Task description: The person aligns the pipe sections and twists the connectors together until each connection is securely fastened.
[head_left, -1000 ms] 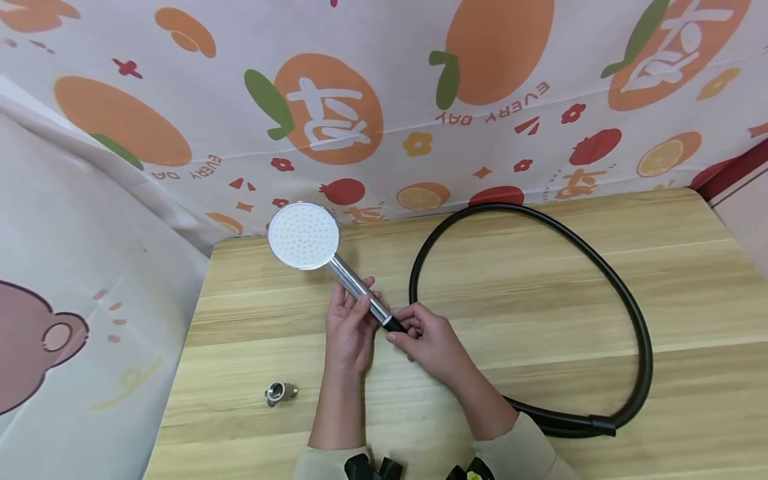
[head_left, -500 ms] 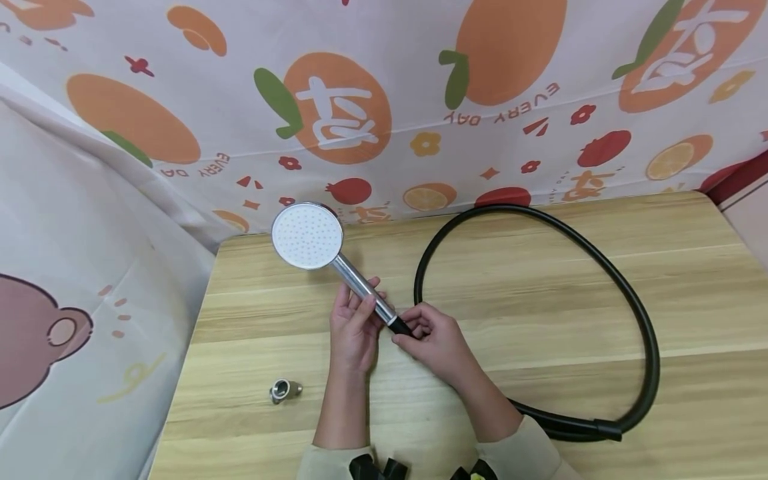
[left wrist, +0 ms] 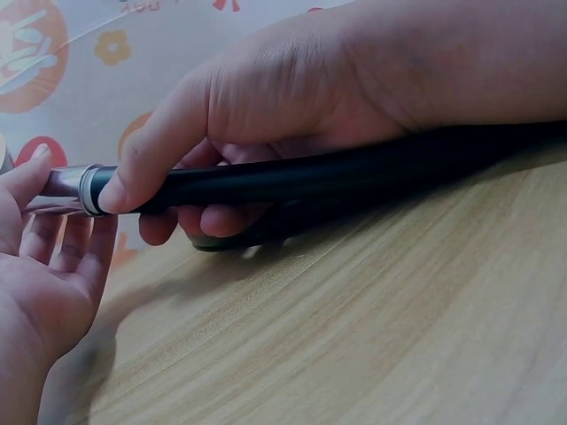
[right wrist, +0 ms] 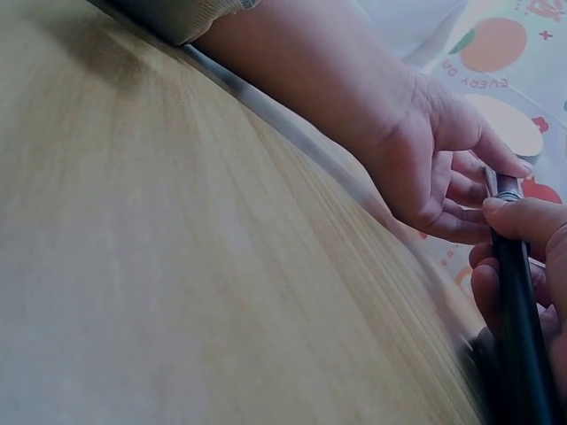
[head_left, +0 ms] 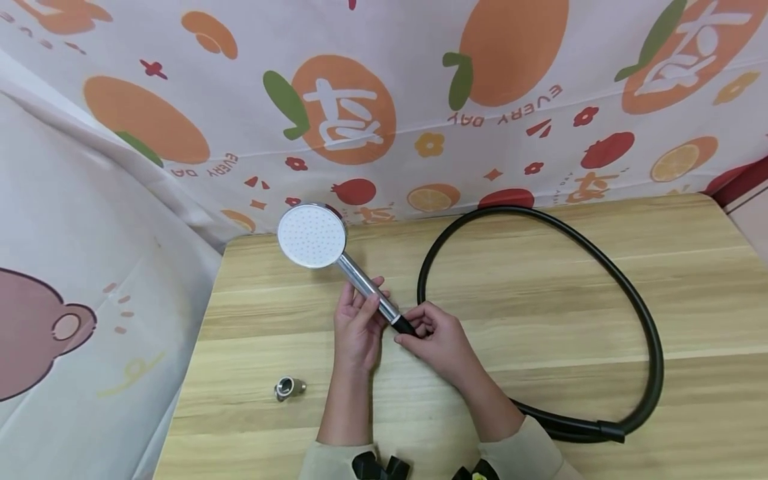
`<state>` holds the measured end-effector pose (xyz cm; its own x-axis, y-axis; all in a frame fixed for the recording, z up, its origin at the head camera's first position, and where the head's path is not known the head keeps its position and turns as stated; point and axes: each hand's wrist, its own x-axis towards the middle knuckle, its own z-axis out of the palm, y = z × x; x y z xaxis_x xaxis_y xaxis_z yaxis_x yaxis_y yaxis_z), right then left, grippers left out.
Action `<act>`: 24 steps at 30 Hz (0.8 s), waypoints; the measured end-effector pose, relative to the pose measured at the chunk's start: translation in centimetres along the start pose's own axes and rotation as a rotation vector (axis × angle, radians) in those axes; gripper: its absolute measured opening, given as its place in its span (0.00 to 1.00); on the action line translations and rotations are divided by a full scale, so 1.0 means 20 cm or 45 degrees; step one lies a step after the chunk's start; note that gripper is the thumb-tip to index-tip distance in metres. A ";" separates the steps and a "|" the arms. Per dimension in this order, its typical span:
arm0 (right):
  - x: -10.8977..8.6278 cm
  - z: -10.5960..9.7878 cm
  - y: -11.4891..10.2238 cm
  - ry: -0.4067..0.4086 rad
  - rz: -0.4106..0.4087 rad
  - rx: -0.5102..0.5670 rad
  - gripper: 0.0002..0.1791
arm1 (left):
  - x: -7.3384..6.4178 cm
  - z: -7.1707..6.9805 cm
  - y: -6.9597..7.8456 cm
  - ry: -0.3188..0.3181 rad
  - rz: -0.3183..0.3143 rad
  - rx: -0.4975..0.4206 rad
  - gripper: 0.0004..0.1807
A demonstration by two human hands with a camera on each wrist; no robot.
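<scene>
A chrome handheld shower head [head_left: 312, 236] with a white nozzle face points up and to the left over the table's back edge. My left hand [head_left: 360, 333] grips its silver handle [head_left: 367, 285], thumb on top and fingers beneath. At the handle's lower end, my right hand [head_left: 441, 343] pinches the black hose end [head_left: 405, 326] between thumb and fingers. In the left wrist view, the black hose [left wrist: 230, 184] lines up with the silver collar [left wrist: 90, 189] of the handle, the right thumb pressed right at the joint. The right wrist view shows both hands meeting there.
The rest of the black hose [head_left: 645, 320] loops wide over the right side of the wooden table [head_left: 240, 320]. A small metal fitting [head_left: 290, 387] lies at the front left. A fruit-printed cloth [head_left: 240, 133] hangs along the back, and a white cloth [head_left: 120, 220] covers the left side.
The whole head view has shifted slightly, so everything appears a little further right. Both hands keep their hold on the shower head and hose, with barely any visible movement between them.
</scene>
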<state>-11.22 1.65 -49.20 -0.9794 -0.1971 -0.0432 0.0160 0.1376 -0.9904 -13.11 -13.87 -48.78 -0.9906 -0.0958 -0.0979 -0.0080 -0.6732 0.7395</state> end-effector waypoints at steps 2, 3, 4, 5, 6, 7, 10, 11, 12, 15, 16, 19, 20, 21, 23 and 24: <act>0.00 0.00 0.03 0.010 -0.015 -0.006 0.17 | 0.00 0.00 -0.01 0.001 -0.003 -0.002 0.35; 0.00 0.00 0.03 0.015 -0.027 -0.009 0.17 | 0.00 0.00 -0.01 0.000 -0.004 -0.001 0.35; 0.01 0.00 0.04 0.021 -0.041 -0.016 0.17 | 0.00 0.00 -0.01 -0.002 -0.005 0.000 0.35; 0.01 -0.01 0.04 0.025 -0.054 -0.022 0.17 | 0.01 0.00 -0.01 -0.003 -0.003 0.001 0.35; 0.01 -0.01 0.05 0.027 -0.066 -0.027 0.17 | 0.01 0.00 -0.02 -0.004 -0.002 0.003 0.34; 0.01 -0.01 0.05 0.027 -0.074 -0.031 0.17 | 0.01 0.00 -0.02 -0.003 0.000 0.007 0.34; 0.01 -0.01 0.04 0.011 -0.079 -0.043 0.17 | 0.01 0.00 -0.02 0.009 0.011 0.011 0.32; 0.01 -0.01 0.04 0.002 -0.074 -0.042 0.17 | 0.01 0.00 -0.02 0.012 0.015 0.010 0.32; 0.00 -0.01 0.04 -0.008 -0.073 -0.040 0.16 | 0.01 -0.01 -0.02 0.014 0.018 0.008 0.32; 0.00 0.00 0.04 -0.046 -0.065 0.001 0.13 | 0.00 -0.01 -0.01 0.016 0.027 -0.003 0.31; 0.00 -0.01 0.03 -0.059 -0.062 0.022 0.12 | 0.00 -0.01 -0.01 0.015 0.027 -0.009 0.31; 0.00 -0.01 0.03 -0.088 -0.062 0.073 0.11 | 0.00 0.00 -0.01 0.010 0.027 -0.017 0.31; 0.00 -0.01 0.03 -0.088 -0.066 0.073 0.11 | 0.00 0.00 -0.01 0.009 0.026 -0.018 0.31; 0.00 -0.01 0.03 -0.086 -0.070 0.071 0.12 | 0.00 0.00 0.00 0.010 0.025 -0.016 0.32; 0.00 -0.01 0.03 -0.072 -0.080 0.059 0.12 | 0.00 0.00 0.00 0.014 0.022 -0.007 0.32; 0.00 -0.01 0.03 -0.063 -0.084 0.054 0.12 | 0.00 0.00 0.00 0.018 0.020 -0.003 0.32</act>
<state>-11.27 1.91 -49.76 -0.9676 -0.2520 0.0172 -0.0390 0.0817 -0.9959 -13.17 -13.78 -48.80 -0.9886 -0.1167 -0.0954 0.0081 -0.6731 0.7395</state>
